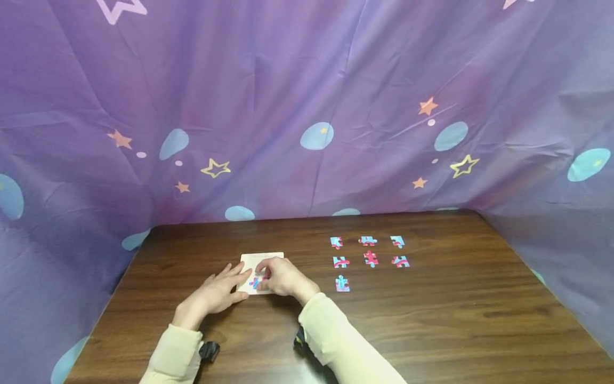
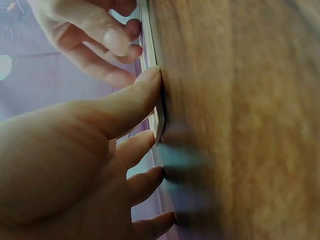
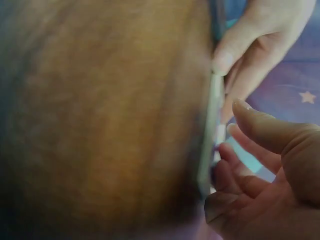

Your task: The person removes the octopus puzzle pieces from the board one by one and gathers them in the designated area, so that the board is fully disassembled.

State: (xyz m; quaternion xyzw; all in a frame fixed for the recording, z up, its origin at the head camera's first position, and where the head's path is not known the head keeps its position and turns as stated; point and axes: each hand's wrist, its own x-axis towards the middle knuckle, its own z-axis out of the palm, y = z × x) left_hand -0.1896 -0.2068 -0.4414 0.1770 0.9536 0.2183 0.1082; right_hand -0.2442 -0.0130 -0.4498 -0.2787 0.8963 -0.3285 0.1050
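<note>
A small white board [image 1: 250, 260] lies flat on the table, with a blue and pink jigsaw piece [image 1: 255, 283] on its lower part. My left hand [image 1: 213, 292] rests on the board's left side, fingers straight. In the left wrist view its thumb [image 2: 137, 97] presses at the board's near edge. Over the board's right part is my right hand [image 1: 284, 276], its fingertips at the jigsaw piece and partly hiding it. The right wrist view shows the right thumb [image 3: 260, 125] held apart from the loosely bent fingers [image 3: 227, 170], which touch down on the board.
Right of the board, several blue and red jigsaw pieces [image 1: 371, 259] lie spaced in rows on the brown wooden table [image 1: 455, 314]. One more piece [image 1: 342, 284] sits below the left column. A purple star-patterned cloth [image 1: 268, 96] hangs behind and at both sides.
</note>
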